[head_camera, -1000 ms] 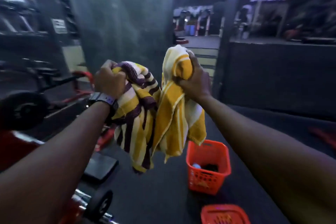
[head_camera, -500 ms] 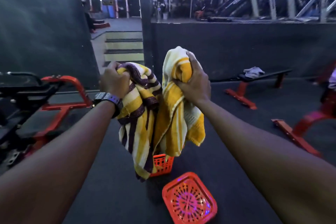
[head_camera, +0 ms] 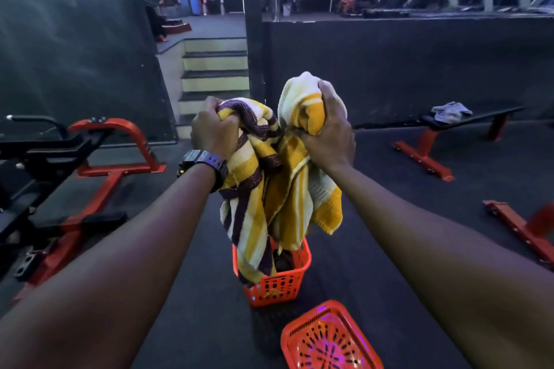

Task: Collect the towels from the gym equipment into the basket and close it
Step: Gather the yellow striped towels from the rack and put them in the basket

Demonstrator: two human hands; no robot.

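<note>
Left hand (head_camera: 214,132), with a dark watch (head_camera: 202,162) on its wrist, is closed around the bunched top of a towel with yellow, cream and dark purple stripes (head_camera: 250,204). This striped towel hangs down from the fist, and its lower end reaches the near left edge of the orange plastic basket with perforated walls (head_camera: 277,286) that stands on the dark floor (head_camera: 192,302). Just beside it on the right, the right hand (head_camera: 328,136) grips the top of a yellow and cream towel (head_camera: 302,189), which also hangs above the basket opening. The two towels touch each other between the hands. Something dark lies inside the basket, but I cannot tell what it is. Near and to the right of the basket, the orange perforated lid (head_camera: 329,338) lies flat on the floor, apart from the basket. At the far right, a grey cloth (head_camera: 451,111) rests on a black bench with red legs (head_camera: 431,141). At the left stands a red and black gym machine (head_camera: 75,165).
</note>
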